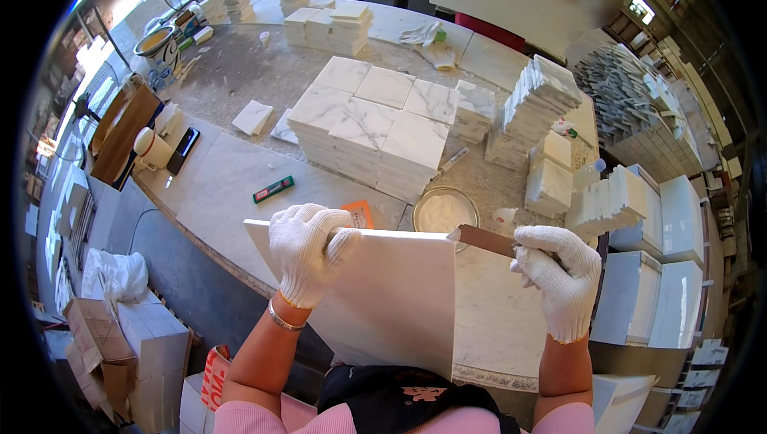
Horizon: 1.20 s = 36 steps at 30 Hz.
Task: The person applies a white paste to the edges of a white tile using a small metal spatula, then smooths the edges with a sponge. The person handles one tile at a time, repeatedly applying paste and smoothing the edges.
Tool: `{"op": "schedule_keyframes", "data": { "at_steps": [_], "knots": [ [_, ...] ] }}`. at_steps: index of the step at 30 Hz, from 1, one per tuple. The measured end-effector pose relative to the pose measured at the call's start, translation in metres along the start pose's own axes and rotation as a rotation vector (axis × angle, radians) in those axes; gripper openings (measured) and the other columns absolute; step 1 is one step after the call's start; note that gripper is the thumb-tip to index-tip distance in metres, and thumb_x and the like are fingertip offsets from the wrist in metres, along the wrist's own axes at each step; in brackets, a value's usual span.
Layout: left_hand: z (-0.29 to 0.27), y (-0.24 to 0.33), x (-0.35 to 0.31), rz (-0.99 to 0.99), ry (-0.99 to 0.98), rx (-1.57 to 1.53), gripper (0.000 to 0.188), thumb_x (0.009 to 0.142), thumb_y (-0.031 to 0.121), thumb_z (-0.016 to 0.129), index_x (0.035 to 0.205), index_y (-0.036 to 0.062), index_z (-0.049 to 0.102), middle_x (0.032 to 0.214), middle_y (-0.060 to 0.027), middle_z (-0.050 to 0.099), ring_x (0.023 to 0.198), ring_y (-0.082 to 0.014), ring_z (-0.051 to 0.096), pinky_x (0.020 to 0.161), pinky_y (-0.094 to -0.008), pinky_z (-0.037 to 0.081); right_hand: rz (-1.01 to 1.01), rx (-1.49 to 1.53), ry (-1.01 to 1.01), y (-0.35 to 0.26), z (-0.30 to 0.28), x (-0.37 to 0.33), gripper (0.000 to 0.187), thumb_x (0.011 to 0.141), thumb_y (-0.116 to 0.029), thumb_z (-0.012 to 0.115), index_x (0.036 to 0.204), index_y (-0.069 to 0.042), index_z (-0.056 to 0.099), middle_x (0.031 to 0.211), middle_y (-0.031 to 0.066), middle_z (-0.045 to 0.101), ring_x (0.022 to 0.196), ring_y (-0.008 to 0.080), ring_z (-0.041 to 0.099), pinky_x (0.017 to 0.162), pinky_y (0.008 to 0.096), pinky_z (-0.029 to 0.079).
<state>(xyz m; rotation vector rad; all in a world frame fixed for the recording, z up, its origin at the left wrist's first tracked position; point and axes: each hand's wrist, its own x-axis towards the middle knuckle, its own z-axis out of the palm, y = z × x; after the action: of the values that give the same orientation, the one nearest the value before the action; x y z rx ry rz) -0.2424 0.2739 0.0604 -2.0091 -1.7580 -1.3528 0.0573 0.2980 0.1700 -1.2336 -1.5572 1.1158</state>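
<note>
In the lower middle of the frame the left hand (pixel 304 252), in a white knit glove, has its fingers (pixel 335 244) clamped on the upper edge of a white square tile (pixel 391 298) held tilted over the near edge of the desk (pixel 216 194). To its right the gloved right hand (pixel 559 274) has its fingers closed around a flat brown scraper (pixel 483 239), whose tip touches the tile's upper right corner, just below a round metal bowl of white powder (pixel 444 210). A small orange rectangular card (pixel 359 212) lies on the desk just above the tile, a green bar-shaped package (pixel 273 189) lies left of centre, and brown cardboard boxes (pixel 96 354) stand on the floor at the lower left.
</note>
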Motion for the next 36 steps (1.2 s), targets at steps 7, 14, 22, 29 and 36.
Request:
{"op": "schedule_keyframes", "data": {
  "at_steps": [7,14,22,29,36],
  "knots": [
    [0.001,0.0,0.0,-0.006,0.002,-0.012,0.039,0.097,0.044,0.06,0.082,0.0099,0.07,0.078,-0.0077,0.067,0.076,-0.0291,0.064,0.075,-0.0404,0.043,-0.086,-0.06,-0.008,0.0,0.0,0.002,0.022,0.088,0.007,0.067,0.108,0.002,0.075,0.089,0.0076,0.074,0.077,0.0097,0.067,0.062,0.0213,0.051],
    [0.0,-0.001,0.0,-0.005,-0.001,-0.018,0.039,0.097,0.044,0.06,0.081,0.01,0.069,0.076,-0.0079,0.066,0.074,-0.0294,0.063,0.073,-0.0408,0.043,-0.032,0.032,-0.006,-0.004,-0.001,0.012,0.019,0.089,0.002,0.067,0.106,0.001,0.075,0.087,0.0072,0.073,0.071,0.0087,0.065,0.058,0.02,0.047],
    [0.001,-0.001,0.001,0.003,0.008,-0.01,0.039,0.097,0.045,0.06,0.081,0.0099,0.069,0.076,-0.008,0.066,0.073,-0.0293,0.063,0.073,-0.0409,0.043,0.366,0.293,-0.193,-0.01,0.004,0.052,0.022,0.087,-0.007,0.066,0.106,0.002,0.073,0.073,0.0047,0.065,0.055,0.0059,0.052,0.048,0.0198,0.037],
    [-0.003,0.0,0.002,-0.007,-0.007,-0.041,0.037,0.096,0.043,0.061,0.082,0.0101,0.069,0.076,-0.0073,0.066,0.073,-0.029,0.063,0.073,-0.0406,0.043,0.472,0.327,-0.356,-0.02,0.026,0.072,0.019,0.086,-0.005,0.06,0.1,0.003,0.071,0.069,0.0041,0.062,0.05,0.0048,0.049,0.043,0.0175,0.033],
    [-0.002,-0.001,0.001,0.005,-0.008,-0.033,0.033,0.095,0.041,0.064,0.084,0.0104,0.069,0.077,-0.0066,0.066,0.074,-0.0284,0.063,0.074,-0.0404,0.043,0.539,0.262,-0.455,-0.017,0.031,0.08,0.019,0.085,-0.006,0.062,0.099,0.003,0.071,0.065,0.0031,0.059,0.048,0.0049,0.048,0.042,0.0179,0.032]
  ]
}}
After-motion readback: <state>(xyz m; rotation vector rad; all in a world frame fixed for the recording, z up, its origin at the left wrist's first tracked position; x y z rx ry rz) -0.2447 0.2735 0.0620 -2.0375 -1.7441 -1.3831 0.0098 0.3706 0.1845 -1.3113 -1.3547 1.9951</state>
